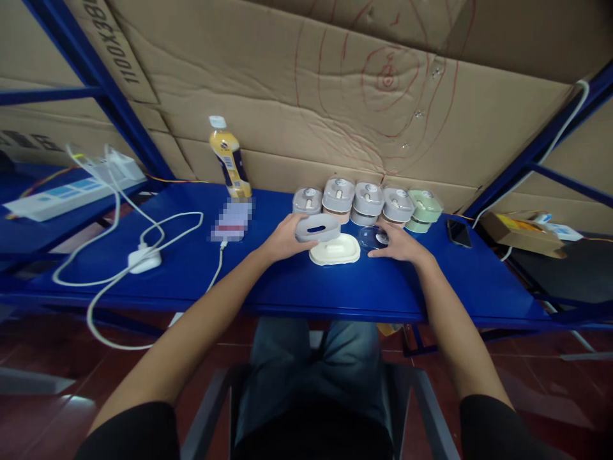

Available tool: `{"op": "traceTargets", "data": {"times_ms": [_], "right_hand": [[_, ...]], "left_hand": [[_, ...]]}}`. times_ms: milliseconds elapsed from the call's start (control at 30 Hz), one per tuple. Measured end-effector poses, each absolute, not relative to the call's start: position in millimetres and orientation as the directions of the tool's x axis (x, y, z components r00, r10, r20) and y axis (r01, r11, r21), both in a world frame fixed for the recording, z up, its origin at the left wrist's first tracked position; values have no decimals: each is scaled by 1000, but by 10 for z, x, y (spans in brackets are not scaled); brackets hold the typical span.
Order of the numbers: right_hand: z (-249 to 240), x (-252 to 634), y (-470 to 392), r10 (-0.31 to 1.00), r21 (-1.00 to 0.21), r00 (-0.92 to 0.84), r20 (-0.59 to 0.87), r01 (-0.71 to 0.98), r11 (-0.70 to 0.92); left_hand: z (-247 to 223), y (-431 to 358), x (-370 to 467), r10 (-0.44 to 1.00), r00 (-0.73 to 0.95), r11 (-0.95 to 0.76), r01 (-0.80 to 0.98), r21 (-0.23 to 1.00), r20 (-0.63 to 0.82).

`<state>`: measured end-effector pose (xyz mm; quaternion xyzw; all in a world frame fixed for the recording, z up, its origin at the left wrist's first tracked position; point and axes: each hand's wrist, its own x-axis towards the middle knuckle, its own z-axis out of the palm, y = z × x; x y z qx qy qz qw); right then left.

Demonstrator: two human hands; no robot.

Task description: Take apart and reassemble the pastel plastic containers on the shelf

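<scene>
My left hand (286,243) gripped the gray slotted oval insert (331,226) by the cream oval tray's (335,252) far-left edge; tray between hands, long axis side to side, left nearer. Right hand (401,243) grasped the clear lid (368,237).

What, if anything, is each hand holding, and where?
Left hand: grey slotted oval piece, by its left end. Right hand: thumb and fingers at the right end of the clear cover; whether gripped, can't tell.

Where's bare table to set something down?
Between the right forearm and dark phone; also between the cream tray and table's front edge. Crowded: before the container row, where left hand holds grey piece, right hand clear cover.
</scene>
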<state>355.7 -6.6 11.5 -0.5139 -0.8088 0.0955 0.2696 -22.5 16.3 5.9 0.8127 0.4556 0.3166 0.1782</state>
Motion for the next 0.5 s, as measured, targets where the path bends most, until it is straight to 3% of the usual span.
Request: {"op": "traceTargets", "data": {"times_ms": [100,233,333,500], "right_hand": [[214,3568,-110,908,-423,-293,300,812,402],[389,3410,-239,835,-448,-207,510,764,464],[475,3158,-352,762,-438,-305,571,672,597],[470,2762,-459,668,-389,-540,512,547,741]], "left_hand": [[105,77,-183,800,397,-600,543,588,449],[117,-93,-50,732,490,-678,464,570,472],[62,-156,53,687,586,-711,422,562,430],[-32,-143,174,666,604,-717,354,601,438]]}}
